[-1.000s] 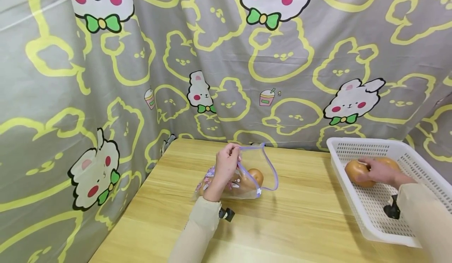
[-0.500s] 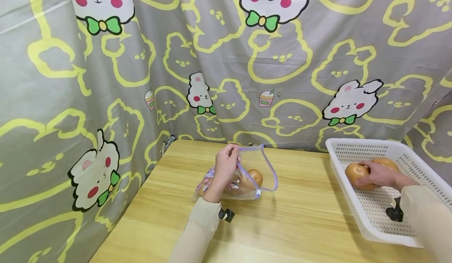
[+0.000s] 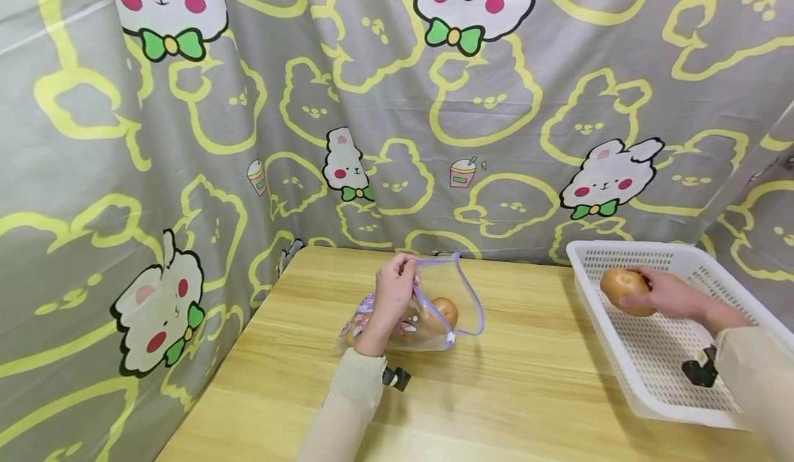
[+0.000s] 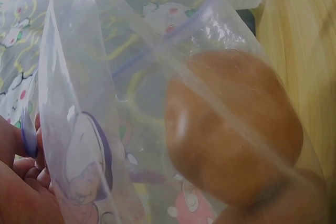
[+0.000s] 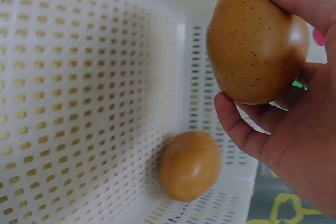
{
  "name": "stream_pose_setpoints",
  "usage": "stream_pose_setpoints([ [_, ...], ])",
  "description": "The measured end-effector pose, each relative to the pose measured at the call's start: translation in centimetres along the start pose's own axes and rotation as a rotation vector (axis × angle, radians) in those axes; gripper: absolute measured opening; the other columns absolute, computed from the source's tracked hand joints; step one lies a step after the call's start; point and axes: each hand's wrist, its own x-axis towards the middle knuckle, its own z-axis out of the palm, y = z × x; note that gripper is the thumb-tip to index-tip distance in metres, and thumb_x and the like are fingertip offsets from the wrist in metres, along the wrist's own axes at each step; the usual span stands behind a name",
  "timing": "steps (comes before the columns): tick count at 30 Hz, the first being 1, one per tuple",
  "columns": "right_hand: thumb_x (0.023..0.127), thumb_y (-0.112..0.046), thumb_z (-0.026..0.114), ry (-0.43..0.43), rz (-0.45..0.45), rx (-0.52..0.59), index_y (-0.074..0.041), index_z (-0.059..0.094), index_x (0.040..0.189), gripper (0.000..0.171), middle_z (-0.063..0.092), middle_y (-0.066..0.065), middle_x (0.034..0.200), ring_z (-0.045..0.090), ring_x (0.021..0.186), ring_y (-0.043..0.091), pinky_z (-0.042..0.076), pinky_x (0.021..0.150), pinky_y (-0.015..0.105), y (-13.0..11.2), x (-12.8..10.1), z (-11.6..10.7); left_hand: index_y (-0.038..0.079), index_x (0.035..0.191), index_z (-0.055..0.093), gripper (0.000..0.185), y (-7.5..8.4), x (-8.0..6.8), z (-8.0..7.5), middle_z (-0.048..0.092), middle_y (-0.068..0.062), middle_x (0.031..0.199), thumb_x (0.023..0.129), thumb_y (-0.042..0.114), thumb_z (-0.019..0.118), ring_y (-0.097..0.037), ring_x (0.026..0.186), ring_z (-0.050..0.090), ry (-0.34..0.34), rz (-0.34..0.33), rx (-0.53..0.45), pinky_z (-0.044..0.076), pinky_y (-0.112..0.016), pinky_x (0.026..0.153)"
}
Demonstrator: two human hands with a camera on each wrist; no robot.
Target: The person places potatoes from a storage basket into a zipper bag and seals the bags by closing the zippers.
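Note:
My left hand [image 3: 393, 295] pinches the purple zip rim of a clear printed plastic bag [image 3: 428, 310] and holds its mouth up over the wooden table [image 3: 509, 393]. A brown speckled pear-like fruit [image 3: 444, 312] lies inside the bag [image 4: 105, 103], large in the left wrist view [image 4: 233, 129]. My right hand [image 3: 666, 296] grips a second brown fruit [image 3: 623, 288] [image 5: 255, 43], lifted above the floor of the white perforated basket [image 3: 626, 358]. A third fruit [image 5: 190, 164] rests in the basket's corner [image 5: 79, 103].
A grey curtain with yellow and white rabbit prints [image 3: 372, 103] hangs close behind and left of the table. The basket sits at the table's right edge. Bare wood lies between bag and basket.
My right hand has raised the fruit off the basket floor and slightly toward the basket's back left. The left hand and bag have stayed put.

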Motion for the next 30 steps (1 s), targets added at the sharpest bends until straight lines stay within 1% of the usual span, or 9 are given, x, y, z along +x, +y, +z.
stream_pose_setpoints([
  [2, 0.083, -0.025, 0.071, -0.008, 0.002, 0.044, 0.015, 0.036, 0.129, 0.071, 0.057, 0.021, 0.102, 0.055, 0.083, 0.023, 0.046, 0.064, 0.033, -0.5, -0.1, -0.3, -0.007, 0.098, 0.065, 0.020, 0.0, 0.0, 0.0, 0.060, -0.024, 0.068, 0.096, 0.009, 0.052, -0.013, 0.043, 0.048, 0.000, -0.004, -0.001, 0.044, -0.020, 0.039],
  [5, 0.084, -0.024, 0.070, -0.011, -0.007, 0.080, 0.013, 0.035, 0.128, 0.067, 0.057, 0.019, 0.102, 0.054, 0.084, 0.022, 0.046, 0.064, 0.031, -1.2, -0.1, -0.6, -0.005, 0.097, 0.065, 0.019, 0.1, 0.0, 0.0, 0.061, -0.022, 0.068, 0.096, 0.009, 0.052, -0.012, 0.044, 0.049, 0.003, -0.010, 0.004, 0.046, -0.021, 0.040],
  [12, 0.085, -0.027, 0.071, 0.033, -0.027, 0.082, 0.009, 0.037, 0.129, 0.066, 0.056, 0.019, 0.105, 0.054, 0.085, 0.021, 0.047, 0.066, 0.028, -2.8, -0.2, -0.9, -0.002, 0.094, 0.065, 0.017, 0.2, -0.1, 0.0, 0.060, -0.019, 0.065, 0.095, 0.009, 0.051, -0.008, 0.042, 0.049, 0.012, 0.014, 0.009, 0.048, -0.024, 0.040],
  [19, 0.085, -0.031, 0.071, 0.038, -0.060, 0.072, 0.002, 0.034, 0.135, 0.070, 0.055, 0.018, 0.111, 0.053, 0.091, 0.024, 0.046, 0.070, 0.032, -5.9, -0.2, -1.0, -0.003, 0.095, 0.065, 0.018, 0.2, -0.2, 0.0, 0.058, -0.010, 0.063, 0.096, 0.009, 0.051, -0.008, 0.043, 0.048, 0.000, 0.020, 0.007, 0.046, -0.022, 0.040],
  [23, 0.084, -0.034, 0.071, 0.044, -0.078, 0.053, -0.002, 0.034, 0.137, 0.072, 0.055, 0.017, 0.113, 0.053, 0.092, 0.025, 0.045, 0.071, 0.035, -7.8, -0.1, -0.9, -0.003, 0.096, 0.065, 0.018, 0.2, -0.1, 0.0, 0.059, -0.015, 0.065, 0.096, 0.009, 0.052, -0.011, 0.044, 0.049, 0.004, 0.013, 0.007, 0.047, -0.023, 0.041],
  [26, 0.084, -0.036, 0.072, 0.040, -0.099, 0.034, -0.002, 0.033, 0.138, 0.075, 0.054, 0.018, 0.115, 0.053, 0.094, 0.026, 0.045, 0.071, 0.036, -9.1, 0.0, -0.8, -0.005, 0.097, 0.065, 0.019, 0.2, -0.2, 0.0, 0.060, -0.021, 0.067, 0.096, 0.009, 0.052, -0.012, 0.044, 0.049, 0.000, 0.012, 0.001, 0.048, -0.025, 0.040],
  [28, 0.083, -0.036, 0.073, 0.045, -0.120, 0.028, -0.003, 0.034, 0.138, 0.075, 0.054, 0.017, 0.115, 0.053, 0.094, 0.027, 0.046, 0.071, 0.035, -9.9, 0.0, -0.7, -0.008, 0.098, 0.064, 0.020, 1.0, -0.4, -0.1, 0.060, -0.025, 0.069, 0.096, 0.007, 0.051, -0.013, 0.045, 0.049, -0.008, 0.008, 0.006, 0.049, -0.027, 0.041],
  [29, 0.082, -0.036, 0.073, 0.049, -0.133, 0.025, -0.004, 0.035, 0.138, 0.075, 0.054, 0.017, 0.116, 0.054, 0.094, 0.026, 0.046, 0.071, 0.035, -10.2, 0.1, -0.6, -0.010, 0.098, 0.063, 0.020, 1.6, -0.7, -0.2, 0.059, -0.027, 0.070, 0.096, 0.005, 0.051, -0.013, 0.045, 0.048, -0.012, 0.010, 0.007, 0.048, -0.025, 0.041],
  [30, 0.082, -0.036, 0.074, 0.053, -0.148, 0.024, -0.004, 0.035, 0.138, 0.075, 0.054, 0.017, 0.116, 0.053, 0.094, 0.027, 0.046, 0.072, 0.035, -10.5, 0.1, -0.5, -0.011, 0.098, 0.063, 0.020, 2.2, -0.9, -0.3, 0.059, -0.029, 0.070, 0.096, 0.004, 0.050, -0.012, 0.045, 0.048, -0.015, 0.011, 0.008, 0.050, -0.029, 0.042],
])
